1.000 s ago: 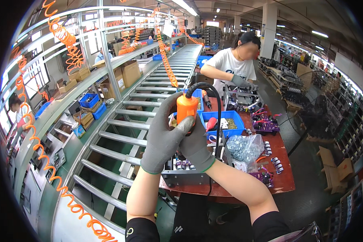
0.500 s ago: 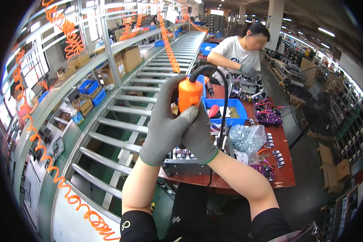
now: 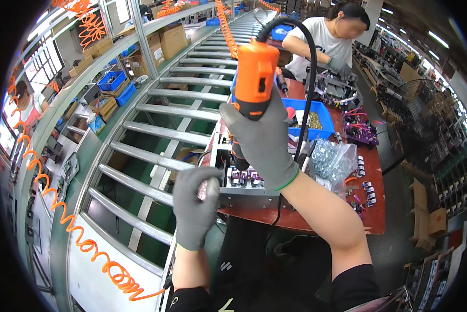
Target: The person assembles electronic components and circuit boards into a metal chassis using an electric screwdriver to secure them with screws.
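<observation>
Orange tool: the electric screwdriver (image 3: pixel 254 78) stands upright with its tip down over the metal chassis (image 3: pixel 246 192) at the red bench's (image 3: pixel 371 208) near edge.
Progress: driving looks under way; purple parts sit in the chassis, but which screws are in cannot be told.
Right hand (image 3: pixel 264 143): gloved fingers wrapped tight around the screwdriver's lower body.
Left hand (image 3: pixel 194 205): gloved, curled against the chassis's left end, steadying it.
Supplies: blue tray (image 3: pixel 322 112) of screws and a clear bag (image 3: pixel 332 161) lie just beyond.
</observation>
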Demonstrator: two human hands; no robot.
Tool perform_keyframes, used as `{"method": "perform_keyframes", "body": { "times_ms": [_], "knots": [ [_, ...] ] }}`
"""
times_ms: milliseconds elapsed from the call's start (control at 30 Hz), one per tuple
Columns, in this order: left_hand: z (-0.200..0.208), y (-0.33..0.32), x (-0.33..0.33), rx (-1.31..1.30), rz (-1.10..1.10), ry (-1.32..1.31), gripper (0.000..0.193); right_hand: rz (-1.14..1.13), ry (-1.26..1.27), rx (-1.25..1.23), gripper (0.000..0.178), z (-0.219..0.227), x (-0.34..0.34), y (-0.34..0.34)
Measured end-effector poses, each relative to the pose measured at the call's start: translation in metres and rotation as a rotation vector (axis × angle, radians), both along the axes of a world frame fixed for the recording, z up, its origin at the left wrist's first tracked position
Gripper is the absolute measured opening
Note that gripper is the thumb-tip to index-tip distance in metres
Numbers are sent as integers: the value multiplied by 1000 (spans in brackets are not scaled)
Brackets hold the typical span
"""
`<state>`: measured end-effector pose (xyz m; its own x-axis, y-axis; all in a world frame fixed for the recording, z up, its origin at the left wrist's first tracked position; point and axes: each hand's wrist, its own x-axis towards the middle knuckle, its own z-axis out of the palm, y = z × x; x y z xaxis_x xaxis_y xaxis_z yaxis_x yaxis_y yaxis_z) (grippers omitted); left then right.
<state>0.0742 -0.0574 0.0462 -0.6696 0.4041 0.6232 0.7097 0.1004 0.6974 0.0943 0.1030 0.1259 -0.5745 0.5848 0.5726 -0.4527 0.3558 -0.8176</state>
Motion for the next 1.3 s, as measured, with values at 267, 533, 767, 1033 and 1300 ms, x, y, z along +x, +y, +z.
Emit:
{"method": "perform_keyframes", "body": {
  "times_ms": [267, 533, 767, 1033, 1300],
  "knots": [
    [-35, 13, 12, -444, -68, 272, 23, -33, -2, 26, 31, -3, -36, 20],
    [-33, 28, 17, -655, -9, 311, 33, 60, 17, -172, 36, -5, -22, 33],
    [-15, 33, -29, -712, -154, 231, 14, 63, 309, -281, 22, 25, 35, 65],
    [5, 58, -65, -1002, -508, 489, 19, -4, 361, -291, 33, 11, 150, 74],
    [6, 65, -70, -1059, -616, 661, 17, -247, 275, -209, 65, -54, 258, 83]
  ]
}}
